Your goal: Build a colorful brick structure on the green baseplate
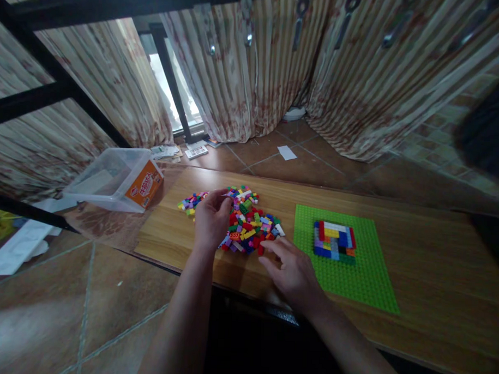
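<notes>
A heap of small mixed-colour building bricks [248,222] lies on the wooden board. Above its left part is my left hand [213,218], fingers curled in and thumb close to the index finger; whatever they may hold is hidden. My right hand [293,270] reaches to the near right edge of the heap, thumb and index finger apart, with a red brick [261,251] close to its fingertips. To the right, a green baseplate [363,273] carries a low, roughly square build of bricks [334,242] in red, white, yellow, blue and other colours.
A clear plastic bin [106,190] with an orange label stands beyond the board's left end. The wooden board [443,259] runs off to the right. Behind it are a tiled floor [250,154], a white paper [286,152] and striped curtains [245,83]. A black metal frame [60,85] rises at the left.
</notes>
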`<state>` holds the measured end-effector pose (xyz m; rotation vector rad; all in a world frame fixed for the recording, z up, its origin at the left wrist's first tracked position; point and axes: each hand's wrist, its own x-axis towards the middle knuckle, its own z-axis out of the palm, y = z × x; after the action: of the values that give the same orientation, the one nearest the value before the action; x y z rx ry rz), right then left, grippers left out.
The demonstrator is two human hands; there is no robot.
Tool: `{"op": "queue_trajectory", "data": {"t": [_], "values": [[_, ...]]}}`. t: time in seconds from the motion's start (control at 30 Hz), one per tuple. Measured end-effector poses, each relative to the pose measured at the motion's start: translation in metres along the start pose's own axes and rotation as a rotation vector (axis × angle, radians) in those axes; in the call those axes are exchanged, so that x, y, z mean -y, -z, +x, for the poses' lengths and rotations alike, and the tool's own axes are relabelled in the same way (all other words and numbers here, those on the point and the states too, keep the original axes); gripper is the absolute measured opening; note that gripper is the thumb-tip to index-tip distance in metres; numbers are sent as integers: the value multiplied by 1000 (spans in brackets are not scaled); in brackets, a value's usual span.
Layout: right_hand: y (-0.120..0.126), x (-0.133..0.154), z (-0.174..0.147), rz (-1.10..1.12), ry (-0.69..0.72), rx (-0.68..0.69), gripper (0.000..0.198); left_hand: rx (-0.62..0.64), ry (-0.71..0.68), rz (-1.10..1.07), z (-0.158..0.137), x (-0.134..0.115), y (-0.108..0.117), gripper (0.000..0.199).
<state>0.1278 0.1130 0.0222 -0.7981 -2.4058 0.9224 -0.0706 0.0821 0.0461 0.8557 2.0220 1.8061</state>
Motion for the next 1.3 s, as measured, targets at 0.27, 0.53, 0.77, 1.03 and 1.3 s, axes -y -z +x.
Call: {"op": "queue_trajectory", "data": {"t": [0.27, 0.53, 0.77, 1.03, 1.3], "values": [[-19, 6, 4, -34, 123, -46, 23, -26, 20, 20, 1, 0, 4, 29], [-27, 13, 14, -192, 73, 21, 25, 21, -6, 21, -1, 0, 5, 28], [-28, 13, 17, -297, 31, 9, 18, 67, 18, 59, -2, 5, 0, 33], [-34, 12, 21, -270, -3, -74, 15, 117, -15, 168, -4, 3, -2, 35], [-21, 2, 26, 35, -38, -226, 15, 228, -24, 159, -6, 1, -4, 31]]}}
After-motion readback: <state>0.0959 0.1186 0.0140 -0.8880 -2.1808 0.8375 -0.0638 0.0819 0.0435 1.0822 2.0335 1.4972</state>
